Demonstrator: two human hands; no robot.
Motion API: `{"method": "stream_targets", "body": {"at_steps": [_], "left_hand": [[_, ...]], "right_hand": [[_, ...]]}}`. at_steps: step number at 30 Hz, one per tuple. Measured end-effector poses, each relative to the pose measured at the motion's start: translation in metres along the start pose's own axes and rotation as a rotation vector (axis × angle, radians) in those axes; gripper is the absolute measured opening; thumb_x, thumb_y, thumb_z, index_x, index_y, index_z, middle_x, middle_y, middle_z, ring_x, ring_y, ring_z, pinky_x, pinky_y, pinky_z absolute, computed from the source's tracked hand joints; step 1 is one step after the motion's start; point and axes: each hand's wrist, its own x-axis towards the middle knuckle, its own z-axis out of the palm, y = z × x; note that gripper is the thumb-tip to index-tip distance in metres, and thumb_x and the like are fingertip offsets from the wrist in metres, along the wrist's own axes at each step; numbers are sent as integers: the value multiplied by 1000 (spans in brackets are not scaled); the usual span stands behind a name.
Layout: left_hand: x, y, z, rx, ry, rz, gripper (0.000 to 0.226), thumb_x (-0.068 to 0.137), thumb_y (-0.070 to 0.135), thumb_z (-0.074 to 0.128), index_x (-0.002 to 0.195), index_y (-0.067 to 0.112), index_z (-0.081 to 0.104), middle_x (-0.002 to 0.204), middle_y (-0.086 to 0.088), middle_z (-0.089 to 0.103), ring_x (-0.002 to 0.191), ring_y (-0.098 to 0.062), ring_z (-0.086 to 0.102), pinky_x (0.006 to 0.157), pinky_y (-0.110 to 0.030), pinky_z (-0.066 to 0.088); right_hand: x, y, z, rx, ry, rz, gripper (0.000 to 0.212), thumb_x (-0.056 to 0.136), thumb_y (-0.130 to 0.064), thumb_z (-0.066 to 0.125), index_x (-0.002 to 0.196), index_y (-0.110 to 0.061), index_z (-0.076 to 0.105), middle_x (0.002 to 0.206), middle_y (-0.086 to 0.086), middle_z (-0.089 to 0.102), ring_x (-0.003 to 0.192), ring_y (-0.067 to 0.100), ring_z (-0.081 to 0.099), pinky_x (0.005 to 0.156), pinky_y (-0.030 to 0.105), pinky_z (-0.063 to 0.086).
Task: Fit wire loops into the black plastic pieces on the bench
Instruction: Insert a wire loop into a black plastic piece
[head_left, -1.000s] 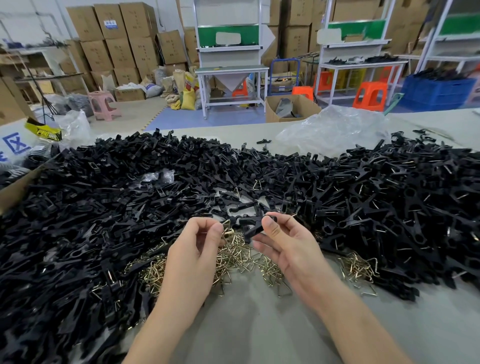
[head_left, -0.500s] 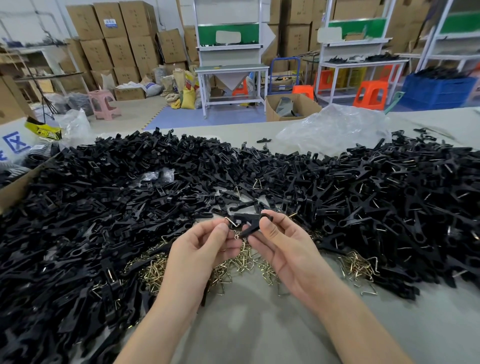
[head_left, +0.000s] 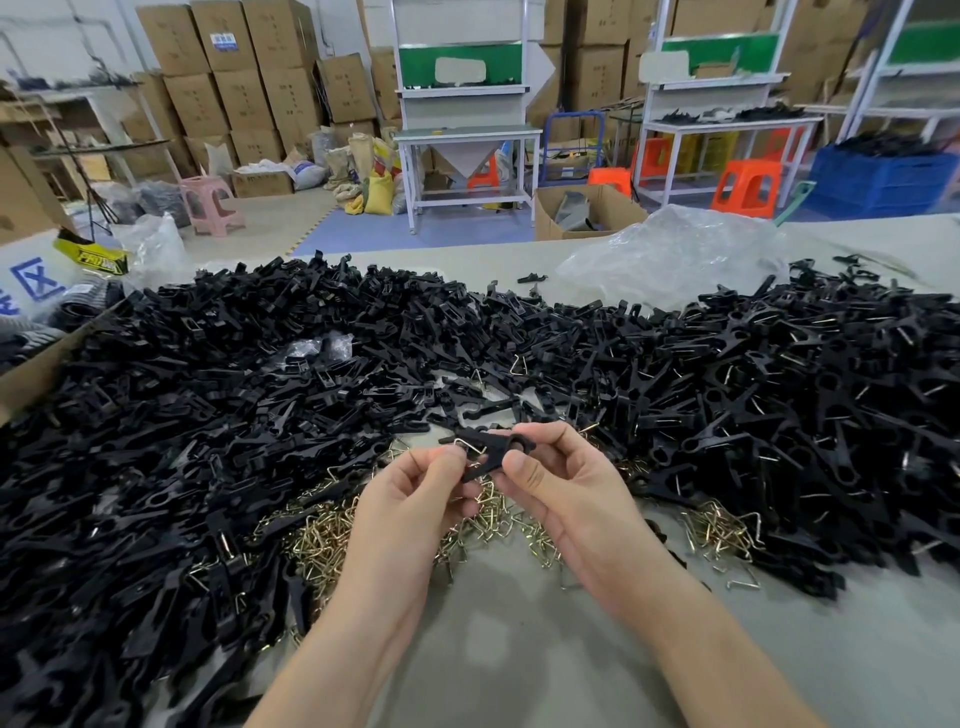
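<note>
Seating looked best done by bracing the black plastic piece, pinched in the right hand above the brass loop heap on the bench, while the left hand pinched a wire loop squarely against its left end
</note>
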Motion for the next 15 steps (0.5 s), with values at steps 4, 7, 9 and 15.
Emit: {"method": "stream_targets", "body": {"at_steps": [4,7,9,15], "left_hand": [[-1,0,1,-36,9,0,13,96,16,63,89,7,69,84,-11,69,64,-10,59,68,-28,50],[-2,2,2,-42,37,9,13,95,16,64,92,4,69,83,-10,69,62,-9,59,71,-31,47],[-2,3,2,-30,41,10,13,95,16,64,91,5,69,83,-9,70,64,-9,59,72,-32,47],[-4,6,1,62,-20,9,17,93,17,64,79,18,71,86,-8,72,71,-11,62,70,-31,51]], "right_hand": [[-1,0,1,-116,-15,-46,25,67,-22,87,86,-28,74,104,5,77,95,16,73,83,23,57],[-2,-1,-1,-277,-19,-91,28,73,-17,82,96,-19,68,110,5,77,98,16,73,83,22,56],[-2,-2,0,-354,-31,-102,33,76,-12,80,103,-8,61,111,3,77,99,16,74,82,21,56],[-3,-2,0,-400,-3,-101,29,77,-9,78,100,-9,60,94,3,78,77,12,71,73,21,56]]}}
